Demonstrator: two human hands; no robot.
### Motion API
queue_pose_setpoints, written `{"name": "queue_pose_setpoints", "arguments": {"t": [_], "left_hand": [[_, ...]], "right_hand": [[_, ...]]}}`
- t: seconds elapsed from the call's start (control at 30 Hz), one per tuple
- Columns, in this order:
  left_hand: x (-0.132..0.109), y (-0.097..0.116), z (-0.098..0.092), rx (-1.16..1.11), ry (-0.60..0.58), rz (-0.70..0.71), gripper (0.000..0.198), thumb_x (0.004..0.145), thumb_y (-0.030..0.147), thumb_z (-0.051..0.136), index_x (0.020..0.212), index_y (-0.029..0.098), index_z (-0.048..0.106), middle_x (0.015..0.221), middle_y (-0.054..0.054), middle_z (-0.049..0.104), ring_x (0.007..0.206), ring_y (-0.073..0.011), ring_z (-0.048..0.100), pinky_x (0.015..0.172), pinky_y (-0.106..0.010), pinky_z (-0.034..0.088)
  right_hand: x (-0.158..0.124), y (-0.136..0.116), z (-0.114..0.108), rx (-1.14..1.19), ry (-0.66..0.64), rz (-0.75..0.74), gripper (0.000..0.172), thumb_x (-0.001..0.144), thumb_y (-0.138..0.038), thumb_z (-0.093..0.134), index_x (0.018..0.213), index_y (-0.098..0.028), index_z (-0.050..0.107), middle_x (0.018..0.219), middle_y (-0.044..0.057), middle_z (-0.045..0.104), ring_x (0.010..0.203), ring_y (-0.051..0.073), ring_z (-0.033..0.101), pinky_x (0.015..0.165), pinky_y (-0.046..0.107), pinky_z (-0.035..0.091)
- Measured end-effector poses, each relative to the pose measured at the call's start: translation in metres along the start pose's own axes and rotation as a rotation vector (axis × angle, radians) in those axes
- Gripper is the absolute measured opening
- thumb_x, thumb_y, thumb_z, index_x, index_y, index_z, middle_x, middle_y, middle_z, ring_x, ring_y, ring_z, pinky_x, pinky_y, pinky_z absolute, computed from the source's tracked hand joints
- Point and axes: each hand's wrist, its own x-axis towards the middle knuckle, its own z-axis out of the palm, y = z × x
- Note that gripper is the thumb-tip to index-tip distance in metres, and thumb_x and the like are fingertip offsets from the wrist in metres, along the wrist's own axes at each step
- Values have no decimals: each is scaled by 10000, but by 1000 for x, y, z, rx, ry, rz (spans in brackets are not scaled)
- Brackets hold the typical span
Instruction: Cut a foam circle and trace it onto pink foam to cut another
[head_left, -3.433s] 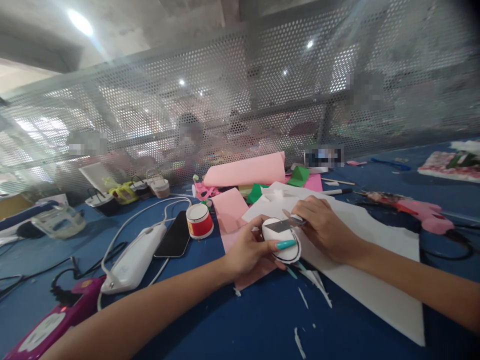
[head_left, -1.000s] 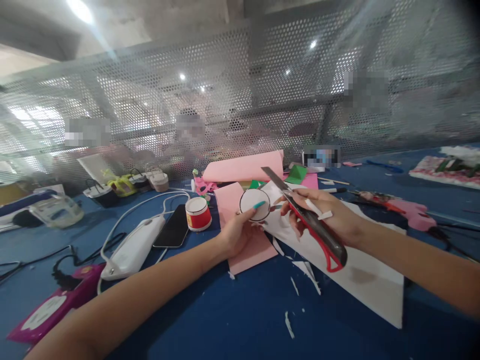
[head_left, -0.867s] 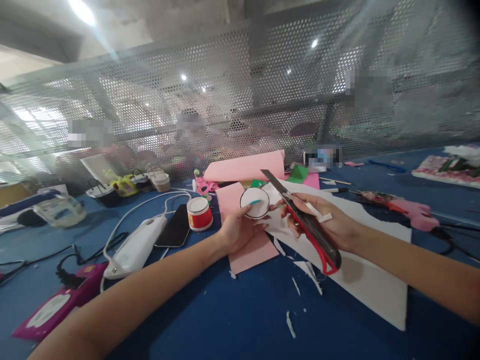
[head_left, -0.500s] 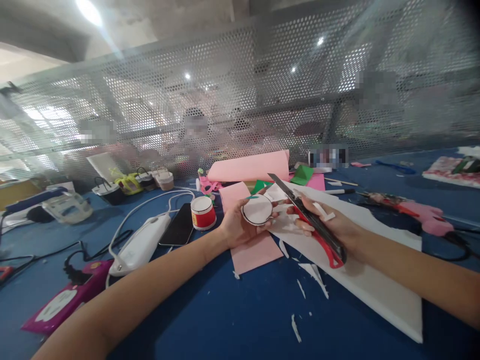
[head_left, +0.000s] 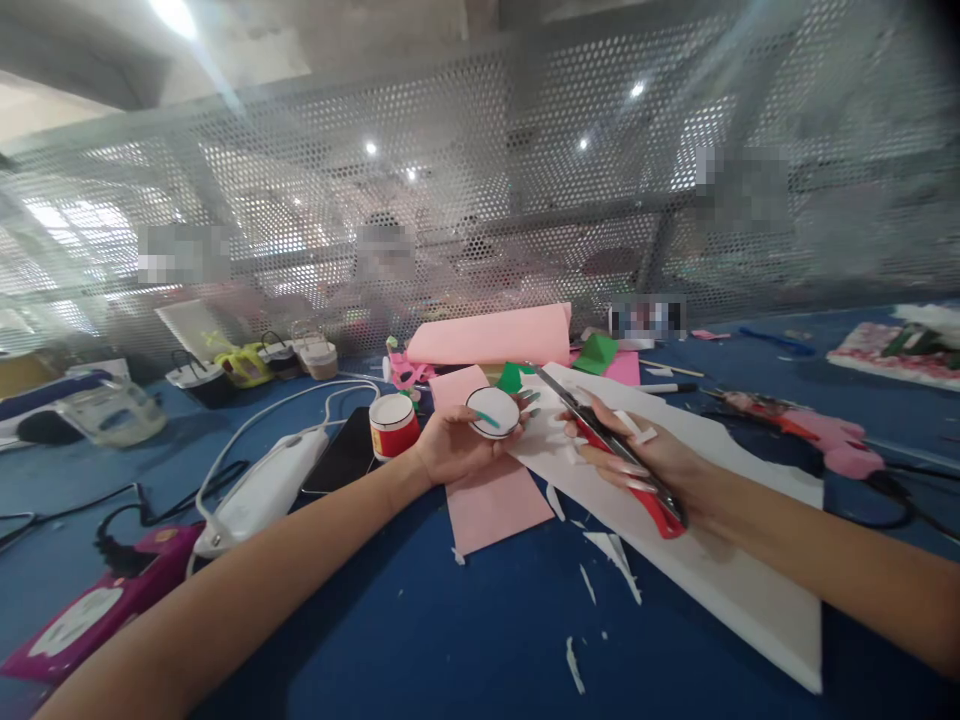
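My left hand [head_left: 457, 447] is closed round a small white disc [head_left: 496, 412] with a dark rim, its thumb and long teal nail lying over the face. In my right hand [head_left: 626, 460] is a utility knife [head_left: 622, 452] with a red and black handle, its blade pointing up and to the left toward the disc but apart from it. A small white strip [head_left: 636, 428] lies across the back of that hand. Left of the left hand stands a red and white cup [head_left: 394, 428]. Beneath the hands are pink paper [head_left: 495, 505] and a large white sheet [head_left: 739, 570].
White scraps [head_left: 616, 560] lie on the blue table [head_left: 420, 620]. A pink glue gun [head_left: 825, 432] rests at the right. To the left are a white power strip [head_left: 259, 490], a phone [head_left: 341, 455] and a purple packet [head_left: 112, 600]. A perforated metal screen [head_left: 465, 200] stands behind.
The disc has tilted in my left hand, and my thumb has come over its face. The fingers of my right hand have shifted on the knife. The whole view has moved slightly.
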Motion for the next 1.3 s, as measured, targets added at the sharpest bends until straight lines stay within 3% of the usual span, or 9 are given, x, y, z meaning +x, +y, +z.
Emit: {"name": "queue_pose_setpoints", "arguments": {"t": [0.1,0.2,0.33,0.4,0.57,0.77,1.07,1.3], "left_hand": [[1,-1,-1,15,41,-37,454,852,280,461,1254,75,517,1124,-156,647,990,-217,621,768,-273,467],[3,-2,-1,32,87,-27,547,907,529,356,1203,119,565,1089,-146,658,893,-204,634,662,-256,461],[4,-4,0,37,121,15,908,738,814,175,1194,142,581,1070,-154,664,789,-213,628,626,-294,459],[3,-4,3,39,136,-1,1057,651,874,85,1195,117,586,1061,-169,665,769,-219,621,626,-307,458],[3,-6,10,57,192,-6,1072,657,869,20,1205,149,595,1057,-148,673,771,-223,609,649,-326,454],[4,-8,12,105,191,-46,1111,682,835,-44,1206,91,593,993,-178,688,727,-216,602,637,-309,429],[5,-13,6,154,148,-19,1081,665,862,38,1101,88,655,1000,-167,692,722,-186,602,622,-276,405],[6,-13,6,104,125,-34,1062,720,807,-5,1199,77,599,1019,-206,689,879,-273,647,740,-366,469]], "right_hand": [[1,1,-1,-5,-2,-4,292,964,-343,405,895,-131,594,591,-20,549,297,24,265,249,111,329],[2,3,-3,-31,-25,-11,287,958,-363,417,889,-140,584,518,-45,506,283,28,249,257,114,336],[1,3,-2,-87,-65,-11,272,946,-388,443,875,-154,561,449,-73,457,265,30,231,258,115,323],[0,3,-2,-116,-96,-6,289,942,-410,445,832,-161,543,425,-79,438,260,28,233,262,114,315],[-5,5,7,-163,-242,141,442,923,-545,387,677,-183,449,402,-80,405,242,16,240,253,118,268],[-9,9,21,-175,-166,110,418,878,-559,475,686,-188,459,394,-77,419,223,20,234,244,136,265],[-4,10,8,-157,-236,149,440,930,-542,369,756,-162,510,400,-69,423,235,29,299,265,123,310],[-4,5,4,-154,-259,199,435,927,-553,364,760,-174,497,398,-81,412,226,18,224,244,116,250]]}}
